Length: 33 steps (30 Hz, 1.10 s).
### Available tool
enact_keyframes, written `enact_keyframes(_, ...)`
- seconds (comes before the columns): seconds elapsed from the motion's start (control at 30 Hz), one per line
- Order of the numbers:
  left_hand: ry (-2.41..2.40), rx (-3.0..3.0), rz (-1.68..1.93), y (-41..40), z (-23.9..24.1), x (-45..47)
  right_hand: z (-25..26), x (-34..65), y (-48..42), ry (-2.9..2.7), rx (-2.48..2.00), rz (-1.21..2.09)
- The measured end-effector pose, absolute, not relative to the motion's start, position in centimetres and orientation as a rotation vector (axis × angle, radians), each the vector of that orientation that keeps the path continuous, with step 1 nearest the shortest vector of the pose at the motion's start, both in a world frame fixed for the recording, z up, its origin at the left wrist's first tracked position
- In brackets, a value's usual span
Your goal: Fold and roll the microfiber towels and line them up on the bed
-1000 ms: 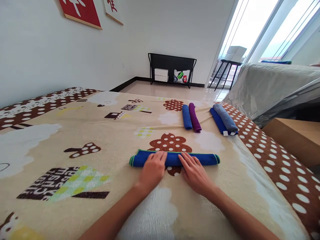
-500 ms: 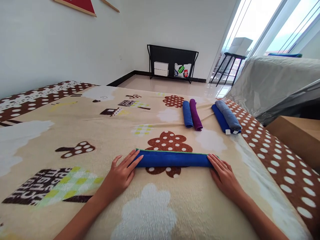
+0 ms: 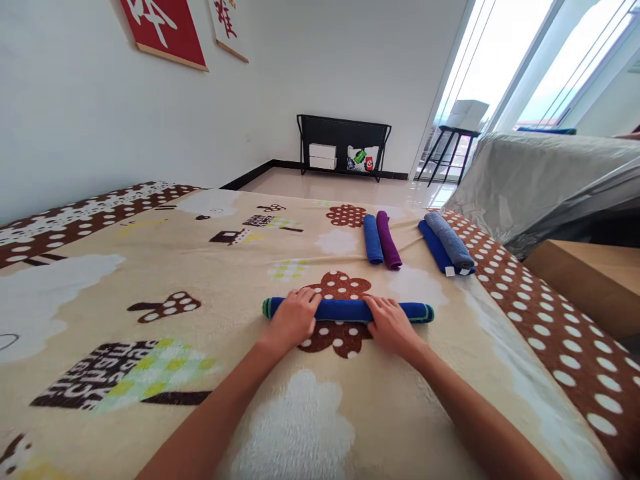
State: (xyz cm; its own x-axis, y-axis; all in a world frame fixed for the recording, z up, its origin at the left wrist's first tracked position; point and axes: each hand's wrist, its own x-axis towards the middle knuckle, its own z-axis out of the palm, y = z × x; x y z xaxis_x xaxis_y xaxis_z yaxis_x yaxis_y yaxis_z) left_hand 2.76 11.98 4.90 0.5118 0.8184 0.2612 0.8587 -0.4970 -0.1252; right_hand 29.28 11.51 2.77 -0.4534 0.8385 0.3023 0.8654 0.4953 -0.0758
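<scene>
Loosely open left hand [image 3: 293,319] and right hand [image 3: 393,325] cover blue roll [image 3: 344,310]; four towels [image 3: 388,240] beyond.

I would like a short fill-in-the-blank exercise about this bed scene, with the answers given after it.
The left hand and right hand press a blue towel roll with ____ ends.
The purple roll lies beside a ____ roll.
The grey roll lies to the ____ of the purple roll.
Answers: green; blue; right

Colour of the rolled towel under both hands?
Blue rolled towel with green trim at both ends; the head view shows it best.
</scene>
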Motion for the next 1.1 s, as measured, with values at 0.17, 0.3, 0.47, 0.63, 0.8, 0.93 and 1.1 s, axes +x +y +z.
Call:
enact_keyframes(0.17,-1.297,-2.682,-0.281,12.1,2.5,6.3,1.8,25.5,11.3,-2.524,-1.309,-0.071)
enact_keyframes(0.3,-1.339,-2.703,-0.333,11.5,1.6,2.1,1.4,29.4,10.2,-2.537,-1.275,-0.047)
enact_keyframes(0.47,-1.446,-2.678,-0.358,11.2,0.8,-4.4,-0.6,36.7,9.6,-2.412,-1.348,-0.163)
enact_keyframes(0.63,-1.536,-2.635,-0.421,11.9,-0.1,-6.3,-1.9,40.5,10.5,-2.352,-1.45,-0.242)
enact_keyframes(0.8,-1.603,-2.681,-0.449,12.6,-0.1,-6.2,-1.4,41.0,11.2,-2.429,-1.439,-0.118)
enact_keyframes(0.93,-1.712,-2.709,-0.503,12.9,0.0,-6.3,-0.8,41.2,11.9,-2.4,-1.389,-0.102)
enact_keyframes(1.1,-1.754,-2.71,-0.562,13.5,0.6,-6.5,6.2,41.5,13.0,-2.411,-1.302,-0.149)
